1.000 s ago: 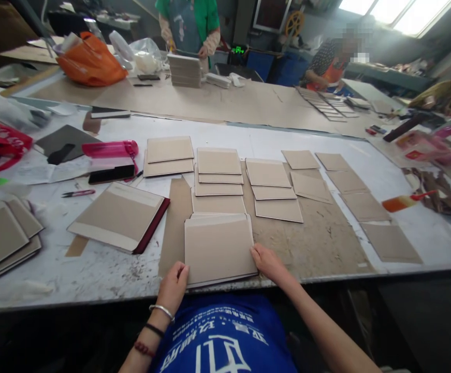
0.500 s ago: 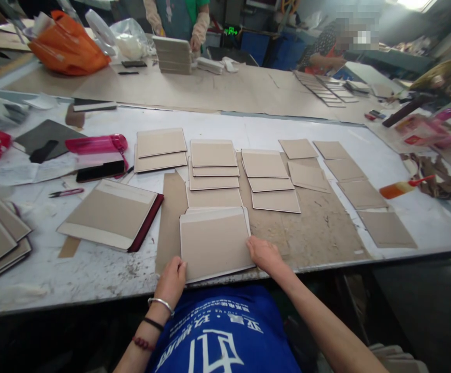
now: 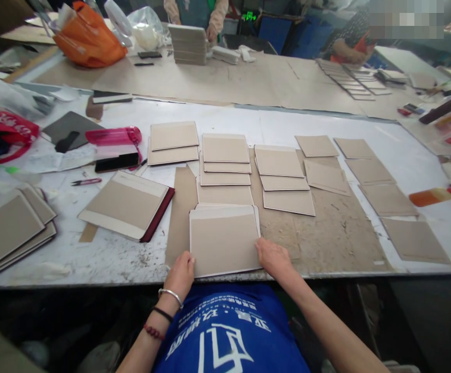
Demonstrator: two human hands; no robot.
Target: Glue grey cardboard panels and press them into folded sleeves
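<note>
A beige cardboard panel (image 3: 225, 241) with pale edges lies at the table's front edge, overlapping the panels behind it. My left hand (image 3: 181, 274) pinches its lower left edge, fingers closed. On the right edge, my right hand (image 3: 275, 257) grips it with fingers curled, the fingertips partly hidden. Overlapping cardboard panels stand behind in columns: a left pair (image 3: 174, 135), a middle column (image 3: 225, 149) and a right column (image 3: 281, 161). To the left lies a larger panel (image 3: 122, 204) with a dark red strip along one side.
Single cardboard pieces (image 3: 413, 240) line the right side, near an orange-filled bottle (image 3: 431, 197). Stacked panels (image 3: 8, 233) lie far left. A phone (image 3: 116, 162), pink case (image 3: 112, 136) and thread snips (image 3: 86, 182) are on the left. Two people work across the far table (image 3: 272, 77).
My view has swung left, so everything appears shifted to the right. Both hands stay on the same cardboard panel, which has hardly moved on the table.
</note>
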